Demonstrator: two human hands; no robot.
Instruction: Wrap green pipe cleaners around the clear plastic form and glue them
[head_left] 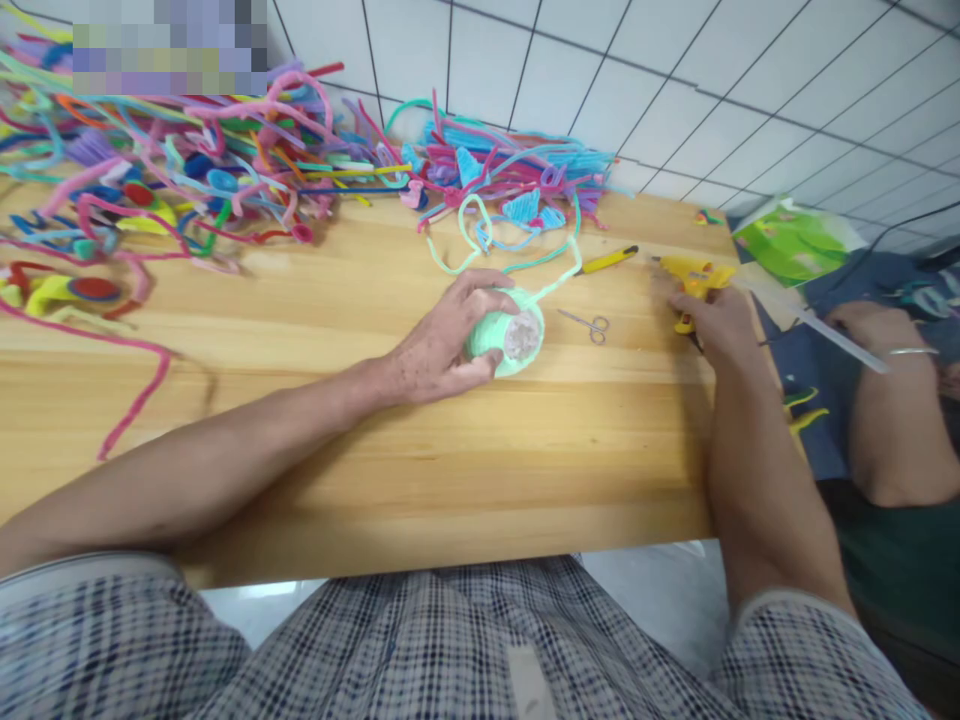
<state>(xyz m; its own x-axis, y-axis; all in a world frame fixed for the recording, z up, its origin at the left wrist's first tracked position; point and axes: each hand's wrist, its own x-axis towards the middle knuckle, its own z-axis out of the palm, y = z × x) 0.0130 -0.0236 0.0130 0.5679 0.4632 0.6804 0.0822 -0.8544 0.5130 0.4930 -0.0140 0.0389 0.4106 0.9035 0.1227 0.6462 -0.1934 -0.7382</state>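
My left hand point(454, 345) is wrapped round a mint-green coil point(534, 355) with a pale, clear-looking middle, at the centre of the wooden table. From the coil a mint-green fuzzy strand point(559, 285) runs up and loops toward the back. At the right, my right hand point(709, 315) is closed on a yellow glue gun point(694, 275), whose nozzle points left. Small scissors point(596, 328) lie between the hands, just right of the coil. Behind them rests a yellow utility knife point(609, 260).
Colourful fuzzy stems point(225, 180) heap along the back left, with a blue and pink bundle point(525, 165) at back centre. A green package point(791, 240) lies beyond the table's right edge. Another person's arm point(900, 400) is at the far right.
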